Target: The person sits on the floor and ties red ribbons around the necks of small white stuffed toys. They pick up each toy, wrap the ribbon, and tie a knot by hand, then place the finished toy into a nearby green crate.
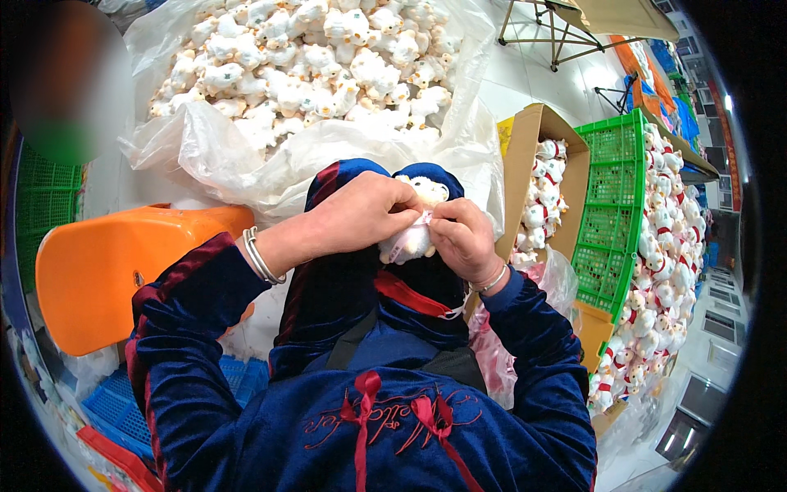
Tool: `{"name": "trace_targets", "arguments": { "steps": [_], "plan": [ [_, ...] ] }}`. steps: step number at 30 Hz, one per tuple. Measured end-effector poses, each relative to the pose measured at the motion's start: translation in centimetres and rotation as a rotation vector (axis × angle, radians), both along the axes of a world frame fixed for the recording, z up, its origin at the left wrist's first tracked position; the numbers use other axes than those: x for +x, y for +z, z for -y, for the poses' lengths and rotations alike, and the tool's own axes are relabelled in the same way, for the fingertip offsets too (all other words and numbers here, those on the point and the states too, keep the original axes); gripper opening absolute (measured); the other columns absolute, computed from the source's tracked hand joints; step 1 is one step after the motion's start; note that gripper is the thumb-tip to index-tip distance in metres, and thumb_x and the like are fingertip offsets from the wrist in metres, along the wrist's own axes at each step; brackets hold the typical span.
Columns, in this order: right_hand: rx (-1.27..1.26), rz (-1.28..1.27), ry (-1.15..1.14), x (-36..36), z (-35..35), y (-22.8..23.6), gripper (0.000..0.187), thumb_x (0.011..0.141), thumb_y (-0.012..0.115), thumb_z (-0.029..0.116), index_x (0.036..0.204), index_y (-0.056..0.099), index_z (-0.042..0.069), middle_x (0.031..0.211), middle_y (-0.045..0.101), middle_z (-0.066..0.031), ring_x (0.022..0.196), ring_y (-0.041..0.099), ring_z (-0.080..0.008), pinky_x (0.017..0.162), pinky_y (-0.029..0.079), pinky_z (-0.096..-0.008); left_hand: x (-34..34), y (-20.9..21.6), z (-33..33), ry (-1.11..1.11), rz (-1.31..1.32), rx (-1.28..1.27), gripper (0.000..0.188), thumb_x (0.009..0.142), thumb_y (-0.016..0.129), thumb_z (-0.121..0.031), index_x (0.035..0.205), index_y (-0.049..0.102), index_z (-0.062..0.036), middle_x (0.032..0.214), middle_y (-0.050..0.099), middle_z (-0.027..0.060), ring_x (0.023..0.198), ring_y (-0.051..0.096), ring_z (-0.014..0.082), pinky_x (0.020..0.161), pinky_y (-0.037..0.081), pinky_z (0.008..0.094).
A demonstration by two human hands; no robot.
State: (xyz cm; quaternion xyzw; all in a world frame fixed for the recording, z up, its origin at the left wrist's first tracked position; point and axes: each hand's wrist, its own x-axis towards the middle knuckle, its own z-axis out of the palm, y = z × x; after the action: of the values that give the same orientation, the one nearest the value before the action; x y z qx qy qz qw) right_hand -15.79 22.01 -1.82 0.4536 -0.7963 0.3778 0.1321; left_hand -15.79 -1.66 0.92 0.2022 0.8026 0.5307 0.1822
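A small white plush toy (416, 244) rests on my lap, its head pointing away from me. Around its neck lies a thin pale pink ribbon (399, 243), one end hanging down over the body. My left hand (373, 215) comes in over the toy from the left, thumb and fingertips pinched on the ribbon at the neck. From the other side, my right hand (464, 239) pinches the ribbon close to the left fingertips. The fingers partly cover the toy's neck and any knot there. A red ribbon strip (414, 295) lies across my lap below the toy.
Ahead, a large clear plastic sheet (201, 135) holds a heap of white plush toys (328, 61). At left stands an orange stool (98, 275). To the right are a cardboard box (525, 164) of plush toys, a green crate (608, 213) and a pile of red-scarfed toys (656, 271).
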Motion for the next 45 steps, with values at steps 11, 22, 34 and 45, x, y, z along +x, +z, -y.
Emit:
{"name": "trace_targets", "arguments": {
  "steps": [11,22,34,45],
  "plan": [
    [0.013,-0.022,0.035,-0.4,0.0,0.1,0.027,0.072,0.076,-0.004,0.095,0.065,0.004,0.096,0.069,-0.0107,0.080,0.066,-0.0279,0.068,0.051,-0.0374,-0.6,0.7,-0.4,-0.012,0.169,-0.054,0.023,0.088,0.070,-0.015,0.103,0.076,0.0010,0.089,0.077,0.0172,0.081,0.074,0.0178,0.075,0.057,0.0312],
    [0.037,-0.008,0.060,-0.7,0.0,0.5,0.027,0.075,0.075,-0.003,0.098,0.062,0.003,0.097,0.069,-0.0120,0.082,0.067,-0.0291,0.070,0.052,-0.0385,-1.5,1.3,-0.4,-0.032,0.312,-0.043,0.022,0.087,0.069,-0.016,0.098,0.077,0.0011,0.078,0.075,0.0119,0.071,0.069,0.0125,0.069,0.056,0.0302],
    [0.018,0.023,0.102,-0.8,-0.4,-0.2,0.031,0.075,0.075,-0.004,0.102,0.062,0.003,0.100,0.067,-0.0124,0.081,0.064,-0.0305,0.068,0.050,-0.0395,-0.7,0.5,-1.3,-0.033,0.153,-0.067,0.021,0.091,0.067,-0.018,0.091,0.072,0.0028,0.075,0.072,0.0122,0.070,0.069,0.0151,0.067,0.055,0.0323],
    [0.009,0.027,0.092,-0.7,-0.4,-0.4,0.030,0.076,0.075,-0.004,0.103,0.063,0.003,0.099,0.067,-0.0135,0.081,0.065,-0.0306,0.068,0.051,-0.0388,0.8,0.9,-1.3,0.061,0.152,-0.039,0.016,0.093,0.068,-0.012,0.098,0.073,0.0034,0.079,0.074,0.0137,0.071,0.072,0.0166,0.066,0.056,0.0308]
  ]
}}
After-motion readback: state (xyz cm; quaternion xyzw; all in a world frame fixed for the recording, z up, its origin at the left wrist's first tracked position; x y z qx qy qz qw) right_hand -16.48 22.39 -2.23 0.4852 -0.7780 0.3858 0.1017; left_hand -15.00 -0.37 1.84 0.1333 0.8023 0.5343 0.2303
